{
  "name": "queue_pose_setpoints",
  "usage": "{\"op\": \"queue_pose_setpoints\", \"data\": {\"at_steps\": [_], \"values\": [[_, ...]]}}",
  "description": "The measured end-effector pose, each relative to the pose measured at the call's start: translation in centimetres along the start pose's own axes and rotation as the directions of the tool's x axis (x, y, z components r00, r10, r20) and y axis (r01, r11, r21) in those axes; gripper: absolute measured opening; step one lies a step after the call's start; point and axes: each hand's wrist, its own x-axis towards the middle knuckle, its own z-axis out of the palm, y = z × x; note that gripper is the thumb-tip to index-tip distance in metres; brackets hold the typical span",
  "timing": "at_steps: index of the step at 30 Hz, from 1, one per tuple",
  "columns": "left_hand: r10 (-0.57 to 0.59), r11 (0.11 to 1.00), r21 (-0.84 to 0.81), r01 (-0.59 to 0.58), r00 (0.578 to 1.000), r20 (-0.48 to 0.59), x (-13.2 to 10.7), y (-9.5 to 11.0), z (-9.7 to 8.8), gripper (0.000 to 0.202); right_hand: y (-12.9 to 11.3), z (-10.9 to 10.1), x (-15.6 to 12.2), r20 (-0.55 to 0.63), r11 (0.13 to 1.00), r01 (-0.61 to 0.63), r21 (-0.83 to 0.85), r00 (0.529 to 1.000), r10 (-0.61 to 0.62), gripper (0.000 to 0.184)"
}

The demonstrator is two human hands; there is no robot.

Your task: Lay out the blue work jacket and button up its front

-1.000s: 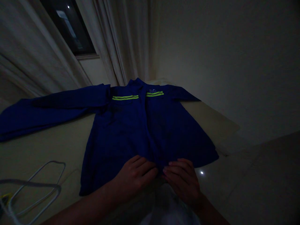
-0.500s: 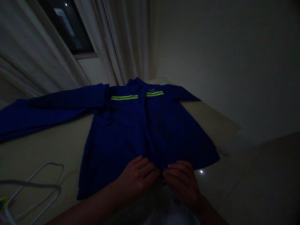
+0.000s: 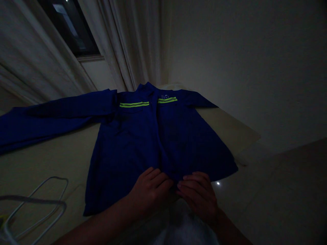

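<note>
A dark blue work jacket (image 3: 127,143) lies spread out front side up, its collar away from me. Yellow-green reflective stripes cross its chest, and a small pale logo sits above the stripe on the right. At the bottom of the front opening, my left hand (image 3: 153,189) has its fingers curled on the hem. Just to the right of it, my right hand (image 3: 199,194) pinches the hem beside the same opening. Whatever fastener may lie between the fingertips is hidden.
The jacket rests on a pale yellowish table (image 3: 58,153). A white cable (image 3: 48,200) loops at the lower left, near a small yellow object (image 3: 3,219). Beyond are curtains (image 3: 130,44), a dark window (image 3: 70,27) and a wall (image 3: 242,61). Shiny floor (image 3: 276,190) lies to the right.
The view has shifted slightly, so the jacket and background sit a little higher and further left. Both hands stay at the hem with almost the same grip.
</note>
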Motion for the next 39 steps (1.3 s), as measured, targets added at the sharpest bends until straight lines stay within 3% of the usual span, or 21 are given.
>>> {"op": "queue_pose_setpoints", "data": {"at_steps": [13, 17, 21, 24, 27, 34, 39], "values": [[0.031, 0.999, -0.016, -0.03, 0.999, 0.043, -0.2, 0.1, -0.3, 0.014, -0.2, 0.2, -0.1, 0.048, 0.998, -0.043, 0.044, 0.998, 0.041, 0.01], [0.079, 0.995, -0.06, -0.08, 0.997, -0.018, -0.1, 0.0, -0.9, 0.015, -0.5, 0.1, 0.4, 0.109, 0.978, -0.145, 0.153, 0.986, 0.129, 0.002], [0.141, 0.988, -0.061, -0.145, 0.988, -0.069, 0.1, 0.2, -1.3, 0.017, -0.4, -0.3, 1.2, 0.296, 0.851, -0.428, 0.305, 0.892, 0.342, 0.007], [0.126, 0.989, -0.07, -0.127, 0.992, -0.027, -0.1, 0.3, -1.1, 0.016, -0.1, -1.0, 1.7, 0.418, 0.773, -0.523, 0.358, 0.83, 0.369, 0.004], [0.068, 0.994, -0.085, -0.068, 0.998, -0.011, -0.5, 0.5, -0.7, 0.015, 0.1, -1.4, 2.0, 0.462, 0.756, -0.542, 0.367, 0.812, 0.358, 0.003], [0.137, 0.987, -0.075, -0.139, 0.99, -0.032, -0.7, 1.3, -0.3, 0.017, -0.1, -1.6, 2.2, 0.497, 0.846, -0.461, 0.269, 0.819, 0.288, 0.009], [0.209, 0.976, 0.071, -0.208, 0.978, -0.015, -0.9, 2.2, -0.6, 0.014, 0.4, -2.4, 3.2, 0.514, 0.888, -0.411, 0.207, 0.818, 0.259, 0.01]]}}
